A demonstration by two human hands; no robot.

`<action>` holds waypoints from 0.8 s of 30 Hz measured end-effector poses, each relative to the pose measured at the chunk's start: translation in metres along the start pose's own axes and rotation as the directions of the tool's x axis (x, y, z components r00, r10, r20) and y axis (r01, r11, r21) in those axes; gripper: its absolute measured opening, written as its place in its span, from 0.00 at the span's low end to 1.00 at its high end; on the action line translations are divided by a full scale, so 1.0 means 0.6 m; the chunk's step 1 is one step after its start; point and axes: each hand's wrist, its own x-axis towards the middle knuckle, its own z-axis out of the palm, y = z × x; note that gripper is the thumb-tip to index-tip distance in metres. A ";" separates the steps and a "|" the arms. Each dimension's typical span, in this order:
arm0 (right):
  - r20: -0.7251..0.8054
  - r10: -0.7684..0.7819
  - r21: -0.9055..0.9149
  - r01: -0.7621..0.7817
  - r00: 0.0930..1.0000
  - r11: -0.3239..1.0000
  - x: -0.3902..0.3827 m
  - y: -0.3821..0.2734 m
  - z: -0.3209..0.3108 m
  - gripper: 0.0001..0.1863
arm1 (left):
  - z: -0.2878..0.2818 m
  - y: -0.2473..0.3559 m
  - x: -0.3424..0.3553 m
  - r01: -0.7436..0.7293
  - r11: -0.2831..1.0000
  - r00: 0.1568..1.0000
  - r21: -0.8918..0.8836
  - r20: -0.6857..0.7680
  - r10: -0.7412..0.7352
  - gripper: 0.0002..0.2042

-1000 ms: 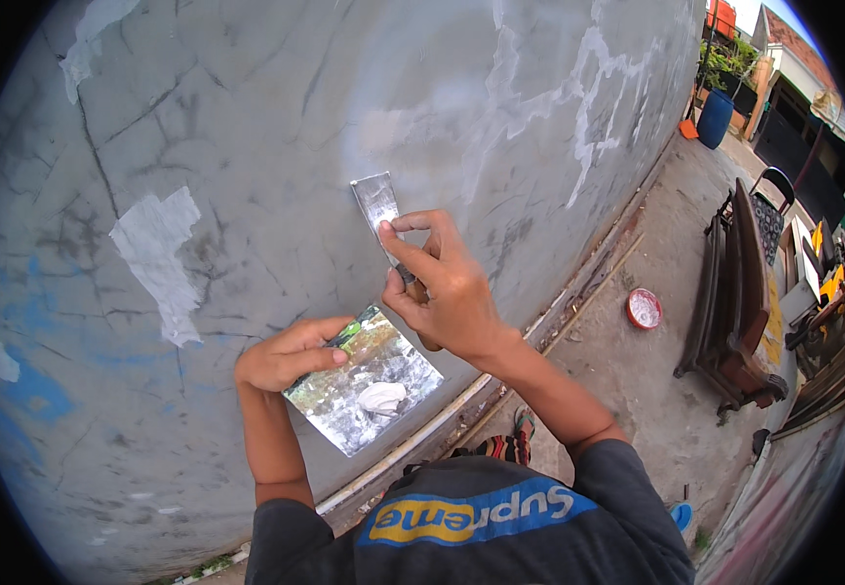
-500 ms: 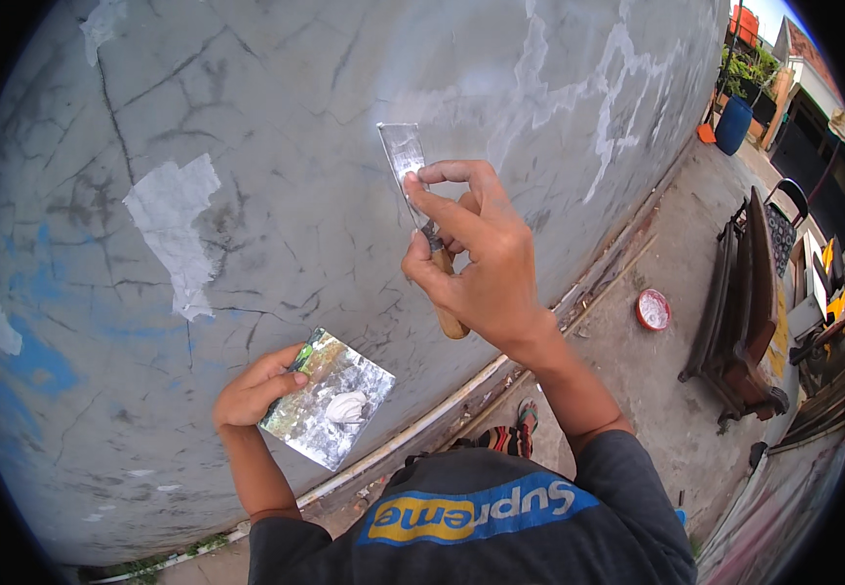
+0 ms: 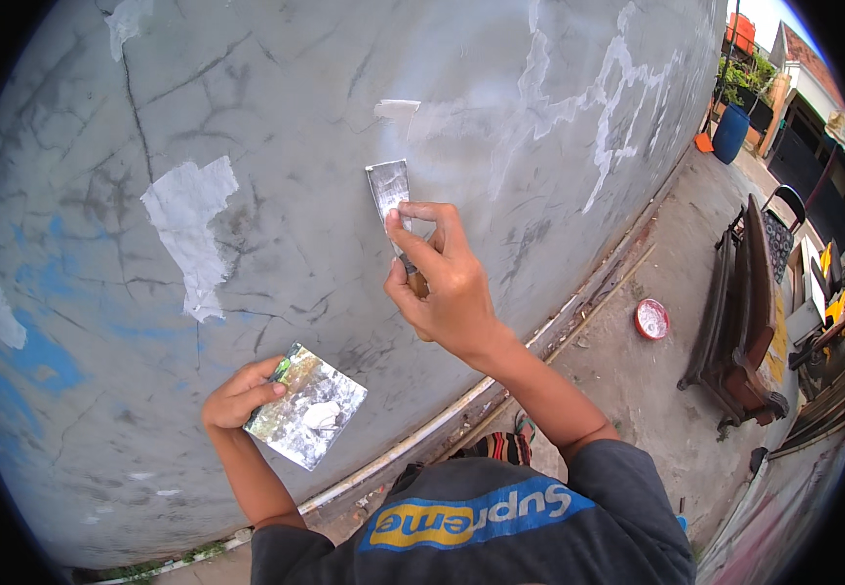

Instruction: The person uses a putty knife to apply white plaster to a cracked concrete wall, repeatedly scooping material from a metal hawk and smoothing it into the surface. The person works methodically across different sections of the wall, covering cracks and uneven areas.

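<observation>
My right hand (image 3: pixel 442 283) grips a metal putty knife (image 3: pixel 386 183) with a wooden handle, fingers pressed on the blade, which is against or just in front of the grey cracked wall (image 3: pixel 295 127). A pale fresh smear (image 3: pixel 398 109) shows just above the blade. Lower left, my left hand (image 3: pixel 237 395) holds a flat square board (image 3: pixel 295 419), mottled silver and green, carrying a lump of white paste (image 3: pixel 322 417). Pale patches (image 3: pixel 188 219) and blue paint stains (image 3: pixel 42 366) mark the wall to the left.
A pipe (image 3: pixel 393 448) runs along the wall's base. On the concrete ground (image 3: pixel 617 390) at right sit a red-rimmed bowl of white paste (image 3: pixel 652 319), a dark wooden bench (image 3: pixel 734 322), a chair and stacked boards. A blue barrel (image 3: pixel 730 134) stands farther back.
The knife rose and has since come back down, leaving a pale smear visible above it. My left hand with the board has moved left, away from the knife.
</observation>
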 end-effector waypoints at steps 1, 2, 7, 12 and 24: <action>0.017 0.002 0.015 -0.002 1.000 1.000 0.009 -0.009 -0.021 0.24 | -0.002 -0.003 -0.001 -0.018 1.000 1.000 0.014 0.000 0.018 0.21; 0.036 0.005 0.033 -0.006 0.999 0.999 0.018 -0.020 -0.038 0.23 | -0.001 -0.003 -0.004 -0.003 1.000 1.000 0.009 -0.028 0.003 0.22; -0.049 -0.020 -0.049 0.018 0.999 0.999 0.096 -0.014 -0.073 0.20 | 0.004 0.001 0.001 -0.006 1.000 1.000 0.003 -0.010 0.006 0.22; 0.025 0.053 -0.093 -0.050 0.998 0.994 0.057 -0.031 -0.047 0.21 | -0.001 -0.007 0.008 -0.010 1.000 1.000 0.026 -0.006 0.010 0.22; -0.116 -0.117 -0.097 0.106 0.986 0.990 0.052 0.003 0.016 0.26 | 0.005 -0.007 0.003 -0.023 1.000 1.000 0.020 -0.005 0.023 0.21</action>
